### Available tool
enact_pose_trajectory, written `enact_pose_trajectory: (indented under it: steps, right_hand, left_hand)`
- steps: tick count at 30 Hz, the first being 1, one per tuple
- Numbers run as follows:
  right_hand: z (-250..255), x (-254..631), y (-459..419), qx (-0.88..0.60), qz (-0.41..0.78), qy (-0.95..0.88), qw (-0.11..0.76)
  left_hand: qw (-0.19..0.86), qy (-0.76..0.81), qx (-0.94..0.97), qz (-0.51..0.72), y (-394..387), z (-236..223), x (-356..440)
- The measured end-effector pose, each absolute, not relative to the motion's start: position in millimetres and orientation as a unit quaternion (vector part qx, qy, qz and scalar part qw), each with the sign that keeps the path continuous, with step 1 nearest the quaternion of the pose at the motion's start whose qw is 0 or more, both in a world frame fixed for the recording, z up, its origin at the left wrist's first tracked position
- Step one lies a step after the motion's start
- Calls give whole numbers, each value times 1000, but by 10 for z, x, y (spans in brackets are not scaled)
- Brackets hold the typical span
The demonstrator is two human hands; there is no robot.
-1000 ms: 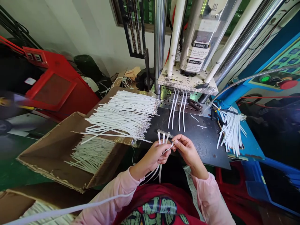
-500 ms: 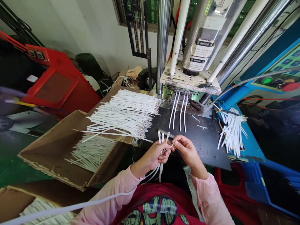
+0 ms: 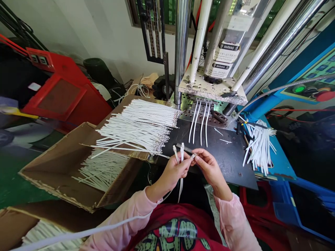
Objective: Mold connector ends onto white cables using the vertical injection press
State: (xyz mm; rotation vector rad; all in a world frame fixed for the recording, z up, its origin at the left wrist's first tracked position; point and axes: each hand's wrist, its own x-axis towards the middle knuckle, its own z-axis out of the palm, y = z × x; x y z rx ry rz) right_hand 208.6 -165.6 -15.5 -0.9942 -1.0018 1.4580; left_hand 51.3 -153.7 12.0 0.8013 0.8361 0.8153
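My left hand [image 3: 174, 172] is closed around a few white cables [image 3: 182, 150] with small connector-like ends pointing up; their lengths hang below the fist. My right hand [image 3: 209, 167] pinches at the end of one such cable, where the fingertips of both hands meet. That end [image 3: 193, 156] is partly covered by fingers. Just beyond the hands, several white cables [image 3: 201, 129] run from the mould [image 3: 200, 101] of a press onto a black plate [image 3: 222, 164]. A short metal bar [image 3: 184, 147] lies at the plate's near edge.
A large pile of white cables [image 3: 138, 122] lies left of the press. Below it stands a cardboard box [image 3: 60, 167] holding more cables. Another bunch of cables [image 3: 260, 148] rests on the blue surface at right. The press's upper plate [image 3: 211, 87] hangs over the mould.
In my left hand the cable ends have shifted and tilted apart. One end now sits between the fingertips of both hands. Cables in the press have not moved.
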Motion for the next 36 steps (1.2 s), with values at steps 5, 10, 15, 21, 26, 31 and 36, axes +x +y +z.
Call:
enact_pose_trajectory:
  steps: [5, 10, 15, 21, 26, 31, 36]
  right_hand:
    - [-109, 2021, -1692, -446, 576, -426, 537]
    - [-6, 1949, -1740, -490, 537, -430, 535]
    - [43, 1896, -1751, -515, 514, -434, 532]
    - [-6, 1861, -1725, -505, 538, -409, 537]
    - [-27, 1819, -1715, -502, 543, -388, 550]
    - [-20, 1785, -1711, -500, 547, -378, 555]
    - [-19, 1757, -1693, -500, 554, -361, 560]
  left_hand:
    - [672, 409, 467, 404, -1552, 32, 505]
    - [610, 446, 522, 395, -1557, 23, 479]
    - [550, 467, 557, 411, -1557, 92, 481]
    - [472, 454, 623, 428, -1563, 158, 479]
    - [443, 466, 637, 425, -1578, 176, 490]
    - [418, 468, 655, 420, -1572, 167, 489]
    - [383, 472, 679, 412, -1570, 105, 482]
